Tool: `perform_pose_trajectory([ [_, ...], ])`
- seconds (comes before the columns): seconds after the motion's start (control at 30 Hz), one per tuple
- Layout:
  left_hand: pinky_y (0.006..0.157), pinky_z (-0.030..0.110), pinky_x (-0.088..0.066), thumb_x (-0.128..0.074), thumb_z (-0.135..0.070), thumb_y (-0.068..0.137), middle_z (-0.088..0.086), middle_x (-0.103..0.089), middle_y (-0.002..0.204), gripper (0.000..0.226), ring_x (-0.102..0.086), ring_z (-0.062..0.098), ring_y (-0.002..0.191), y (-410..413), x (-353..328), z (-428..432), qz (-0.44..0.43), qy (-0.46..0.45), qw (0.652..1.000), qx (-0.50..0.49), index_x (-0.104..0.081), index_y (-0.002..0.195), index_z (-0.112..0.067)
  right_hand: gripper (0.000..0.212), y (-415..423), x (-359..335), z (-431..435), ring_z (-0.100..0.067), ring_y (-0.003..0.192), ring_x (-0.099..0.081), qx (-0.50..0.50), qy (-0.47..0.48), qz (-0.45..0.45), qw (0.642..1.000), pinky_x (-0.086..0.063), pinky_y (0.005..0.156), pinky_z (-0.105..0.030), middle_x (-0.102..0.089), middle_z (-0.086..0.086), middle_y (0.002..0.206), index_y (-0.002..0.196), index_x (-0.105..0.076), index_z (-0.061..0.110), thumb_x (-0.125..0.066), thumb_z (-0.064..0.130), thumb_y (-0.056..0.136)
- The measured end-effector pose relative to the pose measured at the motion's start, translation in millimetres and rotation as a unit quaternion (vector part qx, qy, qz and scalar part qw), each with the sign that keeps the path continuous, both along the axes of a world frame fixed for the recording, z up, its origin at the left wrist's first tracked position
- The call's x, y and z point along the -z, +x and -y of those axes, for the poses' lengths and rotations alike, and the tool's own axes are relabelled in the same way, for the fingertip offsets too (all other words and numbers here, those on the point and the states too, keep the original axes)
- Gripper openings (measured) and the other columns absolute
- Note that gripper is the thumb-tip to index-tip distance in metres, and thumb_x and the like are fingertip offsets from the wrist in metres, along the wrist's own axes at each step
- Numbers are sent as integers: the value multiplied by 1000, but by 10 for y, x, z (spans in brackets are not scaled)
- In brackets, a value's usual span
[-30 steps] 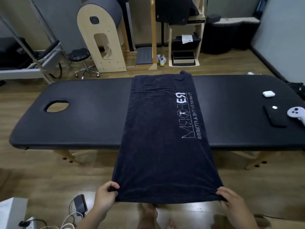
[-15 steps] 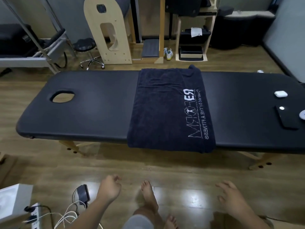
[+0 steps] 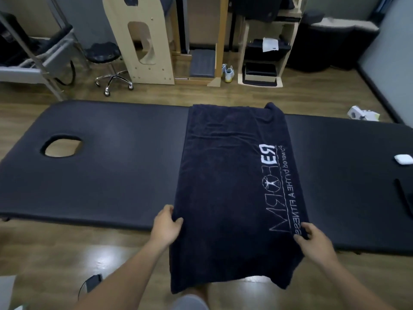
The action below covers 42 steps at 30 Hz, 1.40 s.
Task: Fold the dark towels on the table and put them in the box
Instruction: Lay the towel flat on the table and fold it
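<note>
Closest in, down low on the person's left, a small dark gadget [image 3: 93, 281] with a cable lies on the wood floor [image 3: 55, 253]. Both bare forearms reach forward from the bottom of the view.

The left hand [image 3: 166, 227] grips the left edge of the dark navy towel [image 3: 223, 186], thumb on top and fingers tucked under the cloth. The right hand [image 3: 312, 240] pinches the right edge, right beside the bottom of the white lettering [image 3: 277, 193] that runs along that side. So both hands are closed on fabric, neither one is free.

The towel itself is laid flat across the width of the black padded counter [image 3: 111, 175], roughly in the middle of it. Its near end hangs over the front edge toward the floor. The far end reaches the back edge, with one corner a bit bunched up there. A few light creases show near that far end too.

Further out on the counter, the face hole [image 3: 61, 146] is well off to the left. A small white case [image 3: 403, 159], earbud-type by the look of it, sits near the right end, apart from the towel.

Past the counter there's a wheeled stool [image 3: 109, 61], a pale wooden arched frame [image 3: 143, 39], a pair of light shoes [image 3: 228, 73] and a wooden shelf unit [image 3: 261, 57] over by the back wall.
</note>
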State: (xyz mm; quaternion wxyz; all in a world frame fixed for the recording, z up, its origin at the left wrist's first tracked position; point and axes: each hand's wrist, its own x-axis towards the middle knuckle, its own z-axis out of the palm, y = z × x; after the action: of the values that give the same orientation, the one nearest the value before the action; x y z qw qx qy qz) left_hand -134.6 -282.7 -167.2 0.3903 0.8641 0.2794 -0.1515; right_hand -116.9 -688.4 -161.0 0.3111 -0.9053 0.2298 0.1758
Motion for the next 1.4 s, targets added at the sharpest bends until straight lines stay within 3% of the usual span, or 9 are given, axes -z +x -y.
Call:
perform_pose_trajectory([
  [0.13,86,35,-49,-74,-34,84,2,-57,116,45,-59,25,106,514,110,-36,-71,-68,990,-100,-50,116,-14,51,573,104,51,-33,109,-58,94,3,-29,995,-47,91,-43,-58,-12,133,138,-48,13,-66,28,92],
  [0.27,86,41,-55,-78,-34,82,-2,-66,103,34,-65,23,95,706,255,-57,-107,-151,972,-146,-57,104,-18,56,737,251,46,-37,109,-60,144,22,-80,986,-49,91,-49,-59,-13,129,133,-48,11,-70,38,89],
  [0.43,79,40,-60,-78,-19,83,6,-76,96,16,-72,27,87,702,304,-140,-148,-206,953,-169,-74,97,-13,20,597,340,107,-32,92,-64,80,-5,-125,989,-50,88,-46,-70,-12,105,108,-62,10,-67,24,93],
  [0.6,86,44,-58,-81,-20,78,4,-76,89,15,-71,26,87,330,254,-311,-174,-142,967,-121,-75,89,-11,14,185,338,129,-32,97,-63,63,26,-128,989,-47,88,-42,-70,-14,107,103,-61,14,-69,15,91],
  [0.8,79,32,-50,-76,-10,83,7,-73,93,11,-65,22,85,-335,291,-290,-145,-72,981,-105,-73,93,-6,33,-548,647,-2,-25,92,-54,87,45,-136,986,-41,81,-36,-67,-20,120,124,-60,2,-65,11,93],
  [0.93,84,40,-53,-67,-15,81,7,-65,104,13,-61,25,89,-320,207,-304,-110,-6,990,-86,-62,92,-14,24,-470,623,-66,-28,96,-56,143,73,-74,984,-45,93,-43,-65,-23,121,114,-62,-2,-66,8,92],
  [1.13,112,43,-35,-55,-31,93,6,-36,151,55,-37,28,139,225,51,-158,16,197,967,161,-39,144,-19,41,237,252,-246,-33,120,-54,19,-55,16,998,-43,101,-40,-57,-16,132,131,-58,11,-62,21,91],
  [1.27,124,46,-2,-33,-44,104,2,5,167,62,7,25,154,876,155,137,9,222,907,359,-10,159,-27,53,875,237,-687,-23,150,-18,-176,-89,9,980,-19,120,-43,-25,-4,162,150,-38,20,-48,34,100],
  [1.4,121,55,10,-19,-50,105,0,19,165,61,23,25,150,1554,373,354,-5,229,877,423,4,158,-31,59,1529,378,-1069,-19,152,12,-305,-157,-52,938,1,121,-53,9,1,166,158,-8,34,-25,50,103],
])
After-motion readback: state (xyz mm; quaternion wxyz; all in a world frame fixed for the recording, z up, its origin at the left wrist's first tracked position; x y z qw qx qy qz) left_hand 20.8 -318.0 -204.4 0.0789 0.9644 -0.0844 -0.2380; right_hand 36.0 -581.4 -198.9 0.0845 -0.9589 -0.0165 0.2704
